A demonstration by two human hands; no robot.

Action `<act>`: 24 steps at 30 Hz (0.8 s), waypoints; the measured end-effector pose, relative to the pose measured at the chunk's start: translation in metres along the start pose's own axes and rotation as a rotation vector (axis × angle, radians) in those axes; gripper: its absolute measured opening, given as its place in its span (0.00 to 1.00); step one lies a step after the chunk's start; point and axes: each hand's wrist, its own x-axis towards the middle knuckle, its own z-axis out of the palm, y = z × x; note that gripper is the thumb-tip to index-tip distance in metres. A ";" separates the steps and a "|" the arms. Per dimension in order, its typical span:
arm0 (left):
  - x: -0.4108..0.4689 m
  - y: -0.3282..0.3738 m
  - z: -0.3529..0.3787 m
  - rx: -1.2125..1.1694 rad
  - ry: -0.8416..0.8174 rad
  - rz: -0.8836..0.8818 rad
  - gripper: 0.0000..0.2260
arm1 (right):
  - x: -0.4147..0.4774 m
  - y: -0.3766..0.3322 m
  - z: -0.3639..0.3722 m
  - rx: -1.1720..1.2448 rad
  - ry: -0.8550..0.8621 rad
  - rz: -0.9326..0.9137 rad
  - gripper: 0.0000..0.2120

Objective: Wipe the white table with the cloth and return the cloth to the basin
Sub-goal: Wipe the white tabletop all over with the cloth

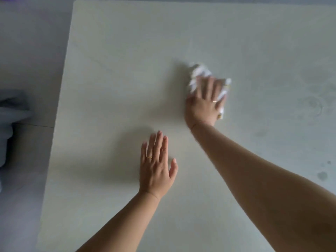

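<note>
The white table (112,70) fills most of the head view. A crumpled white cloth (199,72) lies on it right of centre, blurred by motion. My right hand (204,102) presses flat on the cloth with straight, spread fingers; cloth shows beyond the fingertips and along the hand's right side. My left hand (157,166) rests flat on the bare tabletop nearer to me, fingers straight and together, holding nothing. The basin is not in view.
Faint damp marks and ring stains (316,106) show on the table's right part. The table's left edge runs diagonally, with grey floor (27,51) beyond it. A grey-blue object (12,110) sits at the far left on the floor side.
</note>
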 end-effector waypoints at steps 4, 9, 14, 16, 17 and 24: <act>0.058 0.008 -0.009 -0.028 0.087 -0.034 0.29 | -0.001 -0.003 0.001 -0.151 -0.122 -0.578 0.24; 0.132 0.004 -0.008 0.015 0.030 -0.001 0.30 | 0.068 0.048 -0.028 -0.052 -0.007 -0.230 0.23; 0.144 0.004 0.005 0.021 -0.007 -0.030 0.32 | 0.058 -0.007 -0.006 -0.007 0.014 -0.021 0.24; 0.144 0.003 0.003 0.019 0.001 -0.030 0.32 | 0.048 -0.016 -0.002 -0.080 -0.058 -0.280 0.25; 0.145 0.003 0.002 0.014 0.005 -0.031 0.32 | 0.053 -0.010 -0.006 -0.113 -0.078 -0.407 0.25; 0.147 0.005 0.000 -0.013 -0.008 -0.044 0.31 | 0.118 0.019 -0.028 -0.023 0.045 -0.037 0.25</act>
